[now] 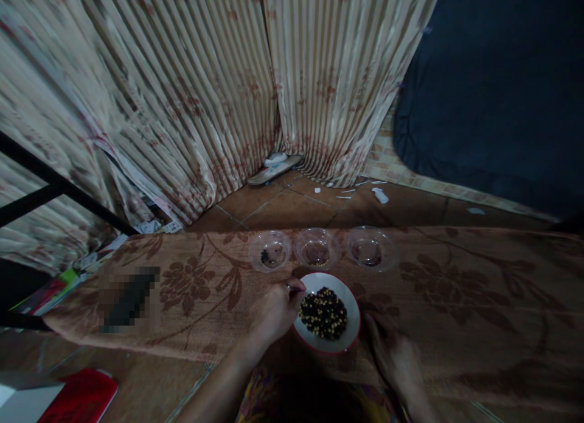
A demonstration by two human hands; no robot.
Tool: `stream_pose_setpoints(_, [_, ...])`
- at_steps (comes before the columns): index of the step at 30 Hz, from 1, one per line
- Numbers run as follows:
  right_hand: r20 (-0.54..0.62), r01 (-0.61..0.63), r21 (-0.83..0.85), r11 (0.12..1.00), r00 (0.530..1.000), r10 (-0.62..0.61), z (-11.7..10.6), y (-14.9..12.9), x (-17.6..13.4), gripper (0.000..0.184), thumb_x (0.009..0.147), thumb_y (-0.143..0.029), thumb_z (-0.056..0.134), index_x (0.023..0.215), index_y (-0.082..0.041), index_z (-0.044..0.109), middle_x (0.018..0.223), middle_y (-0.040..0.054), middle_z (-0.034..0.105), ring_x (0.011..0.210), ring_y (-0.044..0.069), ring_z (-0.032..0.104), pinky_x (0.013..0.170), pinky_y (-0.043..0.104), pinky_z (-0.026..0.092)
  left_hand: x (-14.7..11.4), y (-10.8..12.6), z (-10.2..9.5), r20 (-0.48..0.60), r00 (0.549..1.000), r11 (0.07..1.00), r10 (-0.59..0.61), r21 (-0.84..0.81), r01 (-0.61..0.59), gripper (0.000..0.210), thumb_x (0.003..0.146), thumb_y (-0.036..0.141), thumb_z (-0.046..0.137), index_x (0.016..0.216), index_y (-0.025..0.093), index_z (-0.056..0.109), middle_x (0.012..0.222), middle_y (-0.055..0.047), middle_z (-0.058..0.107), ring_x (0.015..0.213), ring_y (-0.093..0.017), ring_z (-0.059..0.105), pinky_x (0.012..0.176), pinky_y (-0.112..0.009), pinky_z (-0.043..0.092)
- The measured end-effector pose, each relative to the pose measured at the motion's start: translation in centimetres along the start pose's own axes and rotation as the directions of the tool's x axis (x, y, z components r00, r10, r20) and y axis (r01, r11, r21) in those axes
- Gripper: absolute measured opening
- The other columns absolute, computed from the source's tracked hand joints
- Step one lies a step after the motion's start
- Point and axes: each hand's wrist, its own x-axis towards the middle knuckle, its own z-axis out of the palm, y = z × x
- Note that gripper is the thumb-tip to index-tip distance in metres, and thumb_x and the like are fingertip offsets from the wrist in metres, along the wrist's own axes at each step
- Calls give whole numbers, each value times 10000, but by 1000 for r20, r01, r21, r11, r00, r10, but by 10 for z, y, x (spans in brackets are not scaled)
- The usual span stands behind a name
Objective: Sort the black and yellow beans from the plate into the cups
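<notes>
A white bowl with a red rim (354,316) stands on the cloth in front of me, holding a mix of black and pale yellow beans or seeds (323,313). My left hand (278,310) is at the bowl's upper left rim, thumb and fingers pinched together; what they hold, if anything, is too small to make out. To the right of the bowl, my right hand (396,355) rests low over the cloth with fingers stretched out, partly in shadow. Behind the bowl are three clear plastic cups: the left cup (254,252) has a few dark bits, the middle cup (298,252) a few pale ones, the right cup (387,252) nothing I can see.
A brown floral cloth (201,307) covers the long, low surface. At its left lies a blurred dark object (130,298). Striped curtains (219,94) hang beyond, with a skateboard (276,170) at their foot. White scraps (380,195) lie on the tiled floor.
</notes>
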Motion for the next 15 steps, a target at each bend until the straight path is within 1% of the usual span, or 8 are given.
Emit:
stream_pose_setpoints(3, [-5, -1, 13, 1000, 1000, 1, -1, -1, 0, 451, 940, -492, 352, 1012, -216, 701, 1066, 80, 719, 892, 218, 703, 747, 296, 533, 1, 0, 1, -5, 1000, 1000, -2, 5, 2, 148, 830, 222, 542, 826, 203, 689, 711, -5, 692, 644, -142, 631, 576, -199, 424])
stream_pose_setpoints(8, [5, -21, 36, 999, 1000, 21, 0, 0, 0, 448, 936, -497, 357, 1017, -219, 699, 1069, 79, 718, 880, 215, 703, 743, 301, 534, 2, 0, 4, -13, 1000, 1000, 6, 7, -6, 153, 836, 219, 536, 830, 203, 688, 714, -2, 695, 620, -133, 621, 564, -195, 414])
stream_pose_setpoints(12, [23, -35, 80, 996, 999, 34, 1, 1, 0, 447, 935, -503, 361, 1022, -215, 691, 1074, 73, 716, 908, 219, 695, 769, 312, 526, 2, -1, 6, -14, 1000, 1000, 5, 15, -5, 156, 839, 216, 533, 822, 205, 688, 719, -3, 698, 628, -134, 629, 572, -196, 420])
stream_pose_setpoints(15, [18, -29, 74, 997, 999, 28, 1, 2, 1, 460, 937, -506, 355, 1012, -201, 691, 1075, 85, 711, 914, 226, 691, 767, 314, 522, 2, -3, 7, -12, 1000, 1000, 7, 19, -7, 154, 837, 212, 538, 836, 206, 692, 733, -5, 702, 647, -136, 637, 594, -197, 428])
